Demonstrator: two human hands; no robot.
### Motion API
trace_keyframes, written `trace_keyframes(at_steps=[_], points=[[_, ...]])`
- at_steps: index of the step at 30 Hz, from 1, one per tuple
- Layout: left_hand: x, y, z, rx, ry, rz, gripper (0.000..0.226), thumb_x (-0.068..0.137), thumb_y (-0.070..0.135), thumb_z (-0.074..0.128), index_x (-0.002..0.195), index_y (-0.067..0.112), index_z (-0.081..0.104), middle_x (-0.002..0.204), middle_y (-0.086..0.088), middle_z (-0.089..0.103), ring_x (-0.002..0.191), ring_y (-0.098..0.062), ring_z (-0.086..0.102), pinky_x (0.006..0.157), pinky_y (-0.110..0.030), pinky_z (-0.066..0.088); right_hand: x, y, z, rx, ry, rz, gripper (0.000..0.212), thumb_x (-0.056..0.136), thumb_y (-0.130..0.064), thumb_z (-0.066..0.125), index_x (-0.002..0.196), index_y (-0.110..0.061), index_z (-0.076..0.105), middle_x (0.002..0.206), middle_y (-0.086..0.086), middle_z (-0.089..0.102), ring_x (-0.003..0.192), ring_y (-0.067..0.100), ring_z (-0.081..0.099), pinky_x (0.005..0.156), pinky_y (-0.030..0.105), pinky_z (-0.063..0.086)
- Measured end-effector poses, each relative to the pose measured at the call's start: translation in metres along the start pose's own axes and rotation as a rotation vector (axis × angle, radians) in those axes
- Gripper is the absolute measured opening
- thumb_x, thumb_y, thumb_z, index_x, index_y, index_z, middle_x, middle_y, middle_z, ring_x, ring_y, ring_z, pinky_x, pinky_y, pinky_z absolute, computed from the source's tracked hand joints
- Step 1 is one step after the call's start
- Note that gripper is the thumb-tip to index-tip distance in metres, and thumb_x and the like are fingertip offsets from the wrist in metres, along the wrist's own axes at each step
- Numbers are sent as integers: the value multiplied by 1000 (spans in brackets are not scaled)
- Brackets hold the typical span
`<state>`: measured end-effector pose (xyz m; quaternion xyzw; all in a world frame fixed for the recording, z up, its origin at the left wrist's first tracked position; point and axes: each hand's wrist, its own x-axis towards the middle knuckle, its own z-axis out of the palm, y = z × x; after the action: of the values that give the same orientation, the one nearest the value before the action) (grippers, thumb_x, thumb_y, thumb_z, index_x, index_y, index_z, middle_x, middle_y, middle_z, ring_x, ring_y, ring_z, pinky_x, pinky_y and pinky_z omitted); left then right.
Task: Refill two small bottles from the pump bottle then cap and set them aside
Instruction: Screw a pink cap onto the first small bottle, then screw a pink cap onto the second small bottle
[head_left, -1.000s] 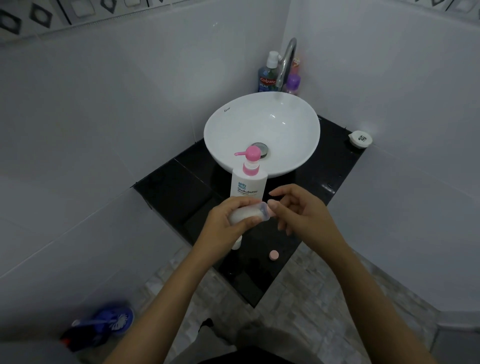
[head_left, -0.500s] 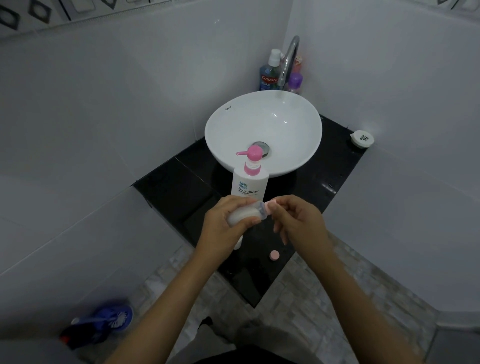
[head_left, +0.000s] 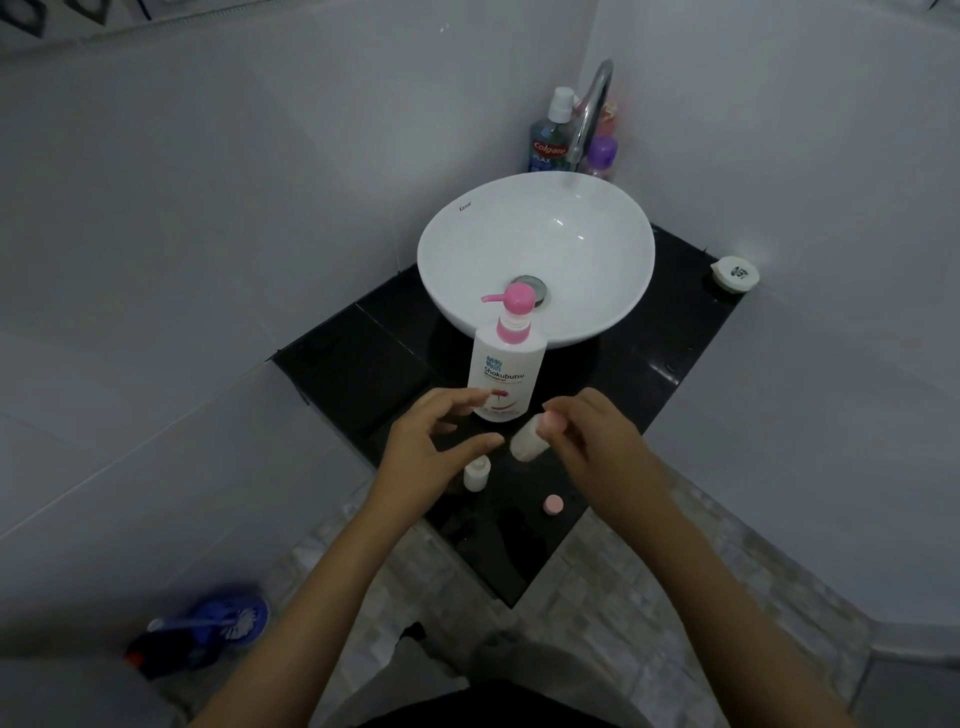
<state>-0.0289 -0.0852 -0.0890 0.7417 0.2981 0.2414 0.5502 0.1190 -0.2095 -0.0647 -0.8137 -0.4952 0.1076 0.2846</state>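
On the bench: label lines below, big things first.

Bench (head_left: 670, 332): it is black and shiny. All my bottles stand on it.

Sink (head_left: 467, 244): a white bowl at the back. It is not part of my job now.

Pump bottle (head_left: 506, 374): white with a pink top. It stands up straight, just in front of the sink and just behind my hands. The spout points to my left.

My right hand (head_left: 597, 441): my grip is pinching the capped bottle at its top end, right around the pink cap. The bottle hangs tilted over the bench, in front of the pump bottle.

My left hand (head_left: 431, 441): my grip is spread wide and holds nothing. The fingertips are near the capped bottle but do not touch it.

Capped bottle (head_left: 525, 441): small and white. It looks full. I think its cap is on, but my fingers hide part of it, so I cannot tell if it is tight.

Open bottle (head_left: 477, 473): small and white, standing on the bench just under my left hand. It has no cap on.

Loose cap (head_left: 553, 504): pink and round, lying flat near the front of the bench, a little apart from the open bottle.

Step now: I think I am done capping bottle one.

Next move: I should set it down standing up, off to the side. Then the open bottle needs to go under the pump spout, and I must hold it steady so no soap spills.
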Motion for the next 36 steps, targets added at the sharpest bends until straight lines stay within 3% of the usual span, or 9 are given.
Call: trace_keyframes(at_steps=[3, 7, 11, 17, 21, 25, 30, 36], points=[[-8, -9, -8, -13, 43, -46, 34, 77, 19, 73, 110, 25, 66, 109, 11, 63, 101, 1, 59, 92, -29, 51, 2, 9, 20, -95, -134, 20, 25, 96, -22, 49, 117, -11, 59, 110, 5, 55, 89, 21, 60, 76, 29, 49], [-19, -26, -13, -17, 67, -103, 29, 78, 17, 72, 104, 29, 66, 108, 11, 64, 100, 0, 60, 91, -31, 51, 6, 22, 50, -261, -307, -4, 26, 95, -16, 49, 120, -9, 55, 118, 7, 52, 95, 24, 59, 74, 26, 42], [-27, -44, -13, -18, 67, -142, 29, 79, 16, 72, 101, 34, 66, 107, 10, 65, 99, 0, 61, 88, -27, 51, 9, 31, 67, -301, -375, 1, 39, 92, -12, 54, 130, -11, 49, 126, 7, 49, 102, 23, 58, 78, 25, 43], [-27, -65, -12, 0, 66, -189, 30, 77, 16, 74, 100, 33, 66, 108, 6, 65, 100, -3, 60, 83, -20, 49, 10, 40, 78, -297, -391, 24, 38, 94, -12, 50, 132, -11, 47, 128, 7, 49, 105, 24, 57, 75, 22, 36], [-20, -77, -6, 36, 30, -220, 35, 74, 14, 76, 104, 29, 64, 109, 6, 63, 101, -2, 58, 81, -14, 46, 8, 40, 83, -270, -345, 37, 34, 95, -16, 48, 129, -11, 50, 125, 8, 51, 102, 25, 59, 78, 27, 43], [-10, -90, 8, 102, -48, -223, 48, 69, 11, 80, 113, 20, 63, 109, 4, 60, 96, 0, 55, 77, -7, 45, 7, 40, 81, -244, -303, 51, 43, 92, -25, 54, 133, -15, 47, 127, 6, 52, 105, 25, 59, 82, 32, 47], [3, -107, 25, 157, -126, -264, 58, 66, 9, 81, 119, 18, 60, 112, 3, 57, 98, -9, 55, 78, -10, 41, -3, 50, 68, -202, -223, 124, 50, 90, -34, 58, 135, -17, 46, 127, 4, 53, 108, 21, 58, 82, 29, 47], [12, -115, 32, 178, -163, -239, 38, 69, 10, 79, 101, 24, 66, 106, 2, 63, 97, -13, 58, 80, -14, 43, -20, 68, 55, -166, -202, 258, 45, 90, -37, 58, 131, -18, 51, 121, 2, 56, 102, 16, 59, 77, 21, 43]])
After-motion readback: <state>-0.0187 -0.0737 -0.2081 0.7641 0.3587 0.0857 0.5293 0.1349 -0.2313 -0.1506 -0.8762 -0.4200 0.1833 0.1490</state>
